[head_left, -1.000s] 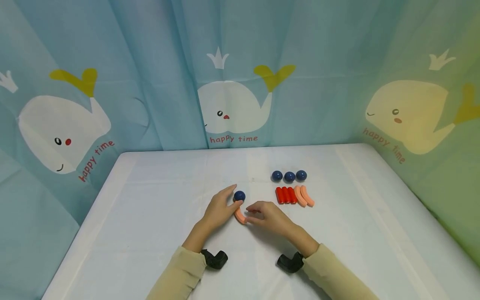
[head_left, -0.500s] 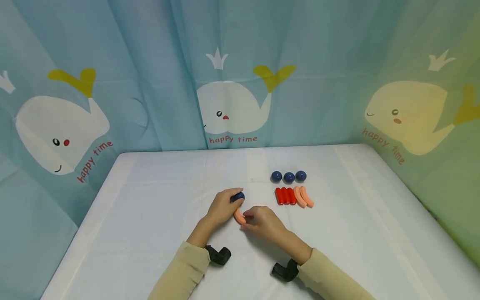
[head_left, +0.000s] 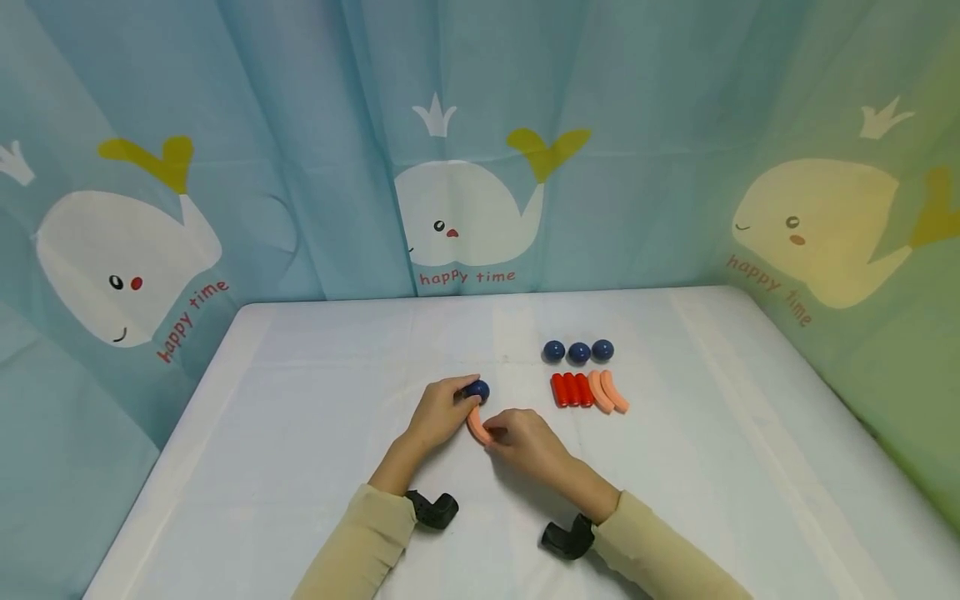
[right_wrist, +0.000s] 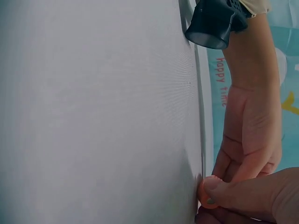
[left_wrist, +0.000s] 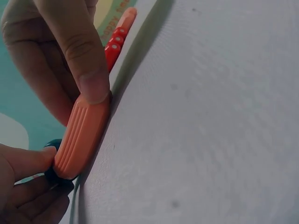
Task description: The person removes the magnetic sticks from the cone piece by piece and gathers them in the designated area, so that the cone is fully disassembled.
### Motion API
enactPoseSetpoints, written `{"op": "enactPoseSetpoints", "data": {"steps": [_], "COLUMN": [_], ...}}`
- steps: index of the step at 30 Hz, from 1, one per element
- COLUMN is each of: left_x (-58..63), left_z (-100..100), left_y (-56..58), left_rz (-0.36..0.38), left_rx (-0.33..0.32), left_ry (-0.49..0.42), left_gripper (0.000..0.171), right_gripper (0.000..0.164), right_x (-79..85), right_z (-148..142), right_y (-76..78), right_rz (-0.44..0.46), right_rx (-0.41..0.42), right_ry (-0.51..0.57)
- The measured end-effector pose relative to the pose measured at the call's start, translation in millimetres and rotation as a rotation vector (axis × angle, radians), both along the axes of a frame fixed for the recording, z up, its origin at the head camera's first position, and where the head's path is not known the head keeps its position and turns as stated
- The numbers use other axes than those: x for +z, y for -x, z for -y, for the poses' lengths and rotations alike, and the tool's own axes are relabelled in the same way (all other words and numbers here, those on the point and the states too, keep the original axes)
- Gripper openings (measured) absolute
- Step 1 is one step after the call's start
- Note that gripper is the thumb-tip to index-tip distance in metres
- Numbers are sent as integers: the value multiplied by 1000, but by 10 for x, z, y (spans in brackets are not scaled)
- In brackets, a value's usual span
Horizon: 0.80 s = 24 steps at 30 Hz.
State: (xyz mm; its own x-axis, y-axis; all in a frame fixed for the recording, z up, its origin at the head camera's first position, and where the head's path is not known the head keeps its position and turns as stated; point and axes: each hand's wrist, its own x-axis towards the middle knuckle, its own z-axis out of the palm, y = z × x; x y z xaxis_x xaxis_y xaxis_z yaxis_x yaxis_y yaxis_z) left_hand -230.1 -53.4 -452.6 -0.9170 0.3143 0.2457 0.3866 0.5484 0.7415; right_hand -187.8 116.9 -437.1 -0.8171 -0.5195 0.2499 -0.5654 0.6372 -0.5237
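In the head view, my left hand [head_left: 437, 414] holds a glossy dark blue ball [head_left: 482, 388] between thumb and fingers. A curved orange piece [head_left: 476, 423] runs from the ball towards me, and my right hand [head_left: 528, 440] pinches its near end. Up close in the left wrist view, the orange piece [left_wrist: 83, 135] has lengthwise grooves, and its far end meets the ball [left_wrist: 52, 175], which is mostly hidden by it and by my left fingers. The right wrist view shows my right thumb on the rounded orange end [right_wrist: 205, 198].
Three blue balls [head_left: 578, 353] sit in a row at the back right of the white table [head_left: 300, 433]. In front of them lie three red cylinders [head_left: 572, 390] beside two curved orange pieces [head_left: 608, 392]. A whale-print curtain [head_left: 322, 167] hangs behind. Each wrist carries a black camera [head_left: 567, 537].
My left fingers have closed in around the blue ball. My right hand has come to the orange piece's near end and now pinches it. The row of other pieces stays put.
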Motion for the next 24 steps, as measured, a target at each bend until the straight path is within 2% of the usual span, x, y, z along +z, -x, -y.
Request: {"op": "enactPoseSetpoints", "data": {"steps": [4,11,19,24], "left_x": [20,68,59,34], "left_z": [-10,-63,-180,-262], "left_y": [5,28,137,217], "left_rz": [2,18,1,-10], "left_rx": [21,52,83,65], "left_ry": [4,7,67,86], "left_gripper": [34,32,32,33], "right_gripper": [18,18,18,20], "right_x": [-11,17,54,64], "right_z": [6,-33,-210,-363], "right_y": [6,-13,-88,-126], "right_rz": [-5,6,45,33], "right_rx": [-5,-66,-65,-87], "right_ry": [13,-10,-5,30]}}
